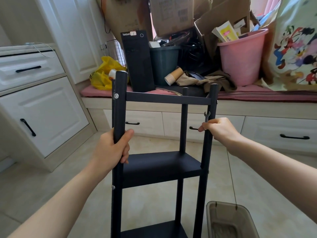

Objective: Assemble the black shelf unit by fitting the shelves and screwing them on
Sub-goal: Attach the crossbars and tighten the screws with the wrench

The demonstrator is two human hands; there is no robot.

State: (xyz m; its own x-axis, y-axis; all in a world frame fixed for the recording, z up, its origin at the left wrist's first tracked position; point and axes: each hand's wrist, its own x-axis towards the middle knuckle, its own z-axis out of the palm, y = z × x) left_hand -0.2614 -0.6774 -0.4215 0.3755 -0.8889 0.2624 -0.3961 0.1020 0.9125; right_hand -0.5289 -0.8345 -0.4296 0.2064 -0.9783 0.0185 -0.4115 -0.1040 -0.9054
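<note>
On the shelf unit (161,167), left hand (113,148) grips a post (120,107).

Your shelf unit (159,166) is matt black, with silver screws (116,95) on its posts. The wrench (206,117) you hold is silver. Behind stand a pink bucket (240,59), a yellow bag (104,74), a ribbed brown paper cup (173,76) and white cabinets (42,114) with black handles.

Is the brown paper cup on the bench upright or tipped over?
Tipped over: the paper cup lies on its side, rim toward the camera.
</note>
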